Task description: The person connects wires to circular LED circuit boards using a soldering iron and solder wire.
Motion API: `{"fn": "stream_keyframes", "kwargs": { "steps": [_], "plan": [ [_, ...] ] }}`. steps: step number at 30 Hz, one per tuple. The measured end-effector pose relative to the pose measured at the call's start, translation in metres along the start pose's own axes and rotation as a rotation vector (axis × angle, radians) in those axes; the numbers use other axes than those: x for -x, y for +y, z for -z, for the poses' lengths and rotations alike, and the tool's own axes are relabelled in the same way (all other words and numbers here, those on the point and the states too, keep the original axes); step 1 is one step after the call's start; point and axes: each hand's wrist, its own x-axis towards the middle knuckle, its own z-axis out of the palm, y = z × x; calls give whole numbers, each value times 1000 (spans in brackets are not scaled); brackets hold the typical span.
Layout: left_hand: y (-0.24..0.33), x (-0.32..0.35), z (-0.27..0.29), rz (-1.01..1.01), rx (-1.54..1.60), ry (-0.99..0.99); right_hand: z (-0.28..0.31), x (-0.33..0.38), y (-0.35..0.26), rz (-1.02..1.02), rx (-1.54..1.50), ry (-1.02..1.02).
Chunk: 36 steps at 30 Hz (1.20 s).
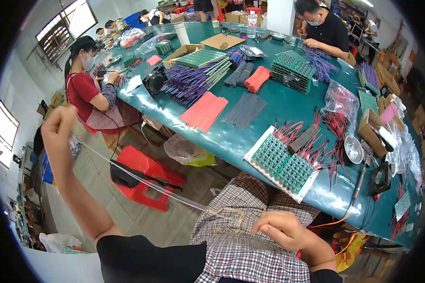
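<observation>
My left hand (59,123) is raised at the far left, well away from the table, with its fingers closed. A long, thin, whitish strip (141,179) runs taut from beside that hand down to my lap; the grip itself is partly hidden. My right hand (282,230) is curled closed over the checked apron (243,224) on my lap, and whatever it may hold is hidden. At the table edge in front of me, a white board carries green circuit-board panels (281,162). Red wires (290,132) and a dark block (304,138) lie across them.
Bundles of red wires (204,112), black wires (244,111) and purple wires (189,85) lie on the green table (165,115). A metal dish (353,149), small fan (381,178) and soldering iron (359,186) sit right. A red stool (144,174) stands left. Co-workers sit around the table.
</observation>
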Motion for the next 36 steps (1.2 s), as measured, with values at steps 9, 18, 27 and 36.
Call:
{"fn": "stream_keyframes", "kwargs": {
  "steps": [9, 18, 27, 36],
  "plan": [
    [-126, 36, -22, -8, -1112, -111, 19, 42, 10, -199, 200, -128],
    [59, 194, -228, -31, 505, -1432, 25, 15, 11, -276, 628, 45],
    [63, 224, -260, -167, 663, -1693, 36, 65, 47, -302, 550, 59],
    [83, 221, -280, 121, 670, -1735, 62, 60, 58, -279, 705, 30]
  ]
}}
